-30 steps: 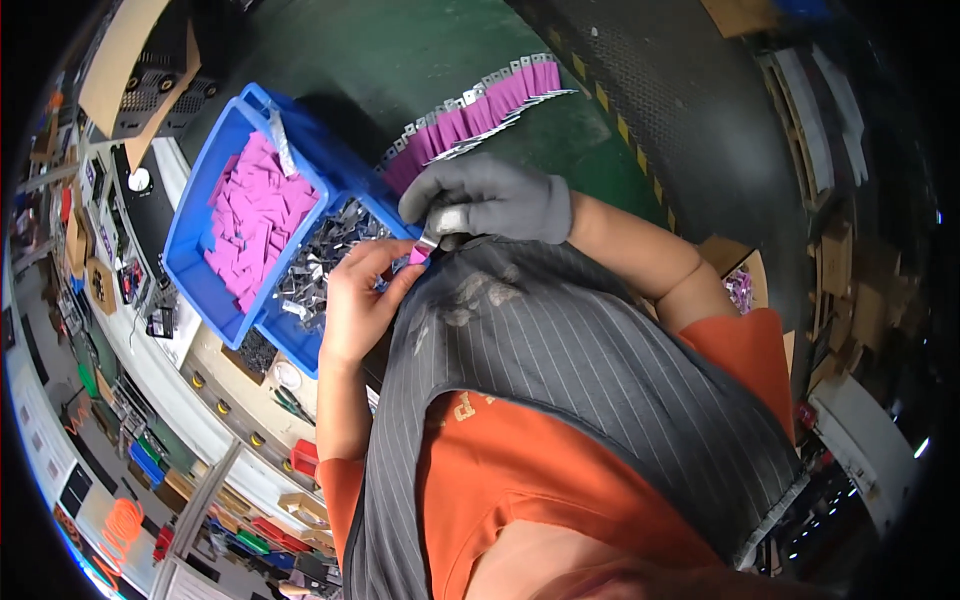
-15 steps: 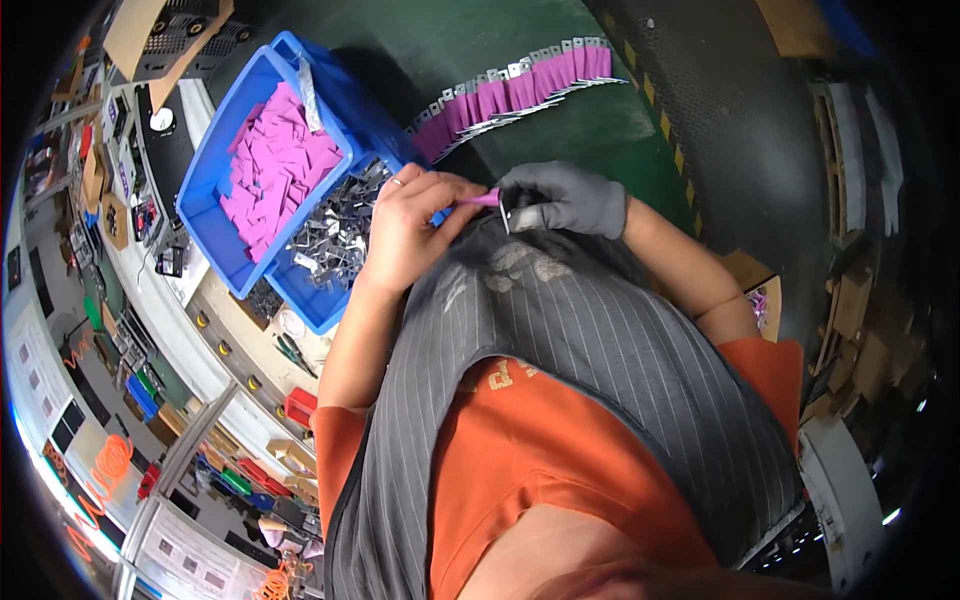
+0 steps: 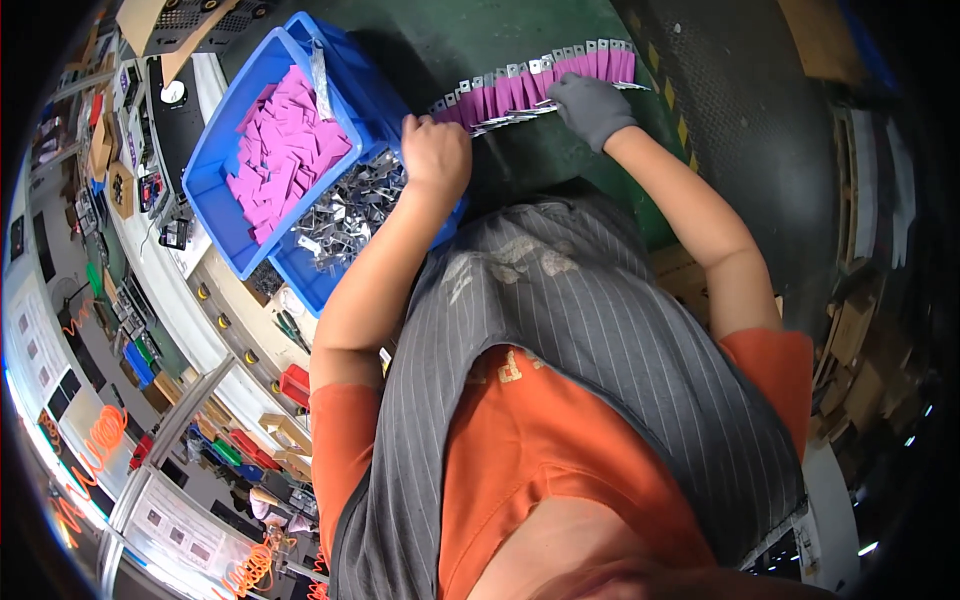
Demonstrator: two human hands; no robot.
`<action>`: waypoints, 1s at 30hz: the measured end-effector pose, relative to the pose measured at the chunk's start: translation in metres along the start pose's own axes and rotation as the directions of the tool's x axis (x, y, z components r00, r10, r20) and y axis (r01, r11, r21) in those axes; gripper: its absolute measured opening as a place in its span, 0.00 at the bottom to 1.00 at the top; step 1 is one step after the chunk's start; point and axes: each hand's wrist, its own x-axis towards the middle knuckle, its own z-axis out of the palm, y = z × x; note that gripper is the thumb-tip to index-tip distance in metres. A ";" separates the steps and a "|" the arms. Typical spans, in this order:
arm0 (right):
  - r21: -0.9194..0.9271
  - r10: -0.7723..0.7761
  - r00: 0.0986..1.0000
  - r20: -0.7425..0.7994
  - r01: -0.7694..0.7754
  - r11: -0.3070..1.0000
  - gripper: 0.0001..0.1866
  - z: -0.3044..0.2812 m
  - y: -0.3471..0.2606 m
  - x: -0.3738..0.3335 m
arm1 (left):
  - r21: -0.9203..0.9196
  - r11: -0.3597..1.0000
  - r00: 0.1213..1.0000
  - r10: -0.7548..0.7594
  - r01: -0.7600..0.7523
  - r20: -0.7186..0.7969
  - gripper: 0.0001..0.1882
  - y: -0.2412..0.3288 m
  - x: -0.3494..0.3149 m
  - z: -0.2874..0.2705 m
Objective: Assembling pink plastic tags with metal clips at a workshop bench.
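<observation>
On the green surface [image 3: 540, 155], the row of purple-and-metal pieces [image 3: 506, 94] could be toppled if brushed by the right hand [image 3: 592, 108] or left hand [image 3: 437, 155], both curled, their hold untellable.

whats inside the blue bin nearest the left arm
A heap of metal pieces. What lies beneath them is covered, and the left arm hides part of the bin.

Green floor [image 3: 455, 38] meets dark flooring [image 3: 745, 150] along a yellow-and-black stripe [image 3: 683, 131].
</observation>
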 end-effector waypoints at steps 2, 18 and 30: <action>-0.027 -0.029 0.999 0.028 0.030 0.999 0.10 0.004 0.000 0.004 | 0.095 0.995 0.987 0.012 -0.027 0.158 0.09 0.005 0.017 0.008; -0.129 0.277 0.945 -0.176 -0.301 0.945 0.47 0.018 0.042 -0.030 | 0.107 0.987 0.829 -0.158 0.119 0.537 0.20 0.019 0.059 0.036; -0.035 0.120 0.932 -0.342 -0.140 0.989 0.36 0.031 0.048 -0.015 | 0.004 0.990 0.933 -0.136 0.143 0.332 0.19 0.026 0.061 0.052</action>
